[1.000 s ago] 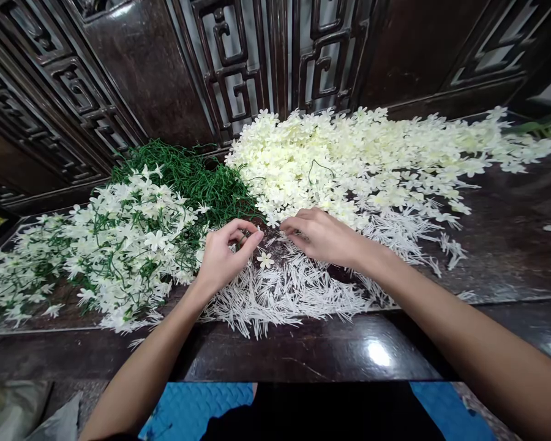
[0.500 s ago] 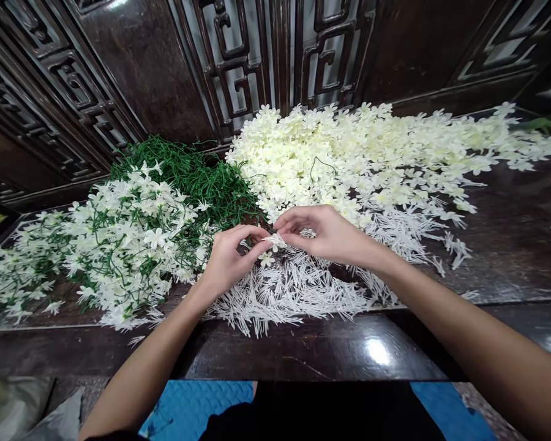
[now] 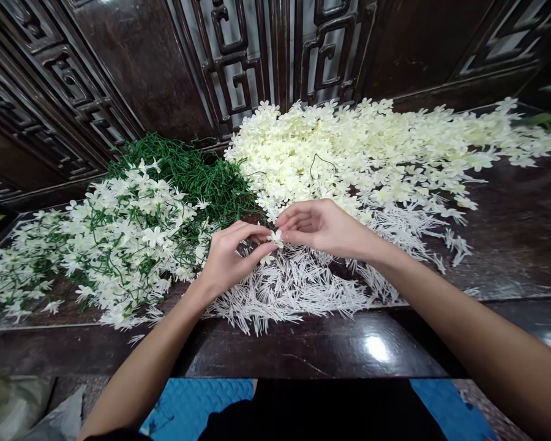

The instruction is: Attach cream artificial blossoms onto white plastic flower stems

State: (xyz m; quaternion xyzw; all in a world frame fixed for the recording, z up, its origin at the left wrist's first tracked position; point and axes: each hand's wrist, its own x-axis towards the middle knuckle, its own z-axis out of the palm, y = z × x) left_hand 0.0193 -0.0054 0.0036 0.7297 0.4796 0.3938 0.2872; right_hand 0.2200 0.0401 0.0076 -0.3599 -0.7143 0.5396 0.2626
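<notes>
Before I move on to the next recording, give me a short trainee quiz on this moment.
1. True or false: the green stems lie left of the heap of cream blossoms.
2. What do the left hand and right hand pinch between them? A scissors; B a small white flower; C a wire spool.
3. Which pile lies on the table directly beneath both hands?

Key: 1 true. 2 B. 3 the white spiky pieces.
</notes>
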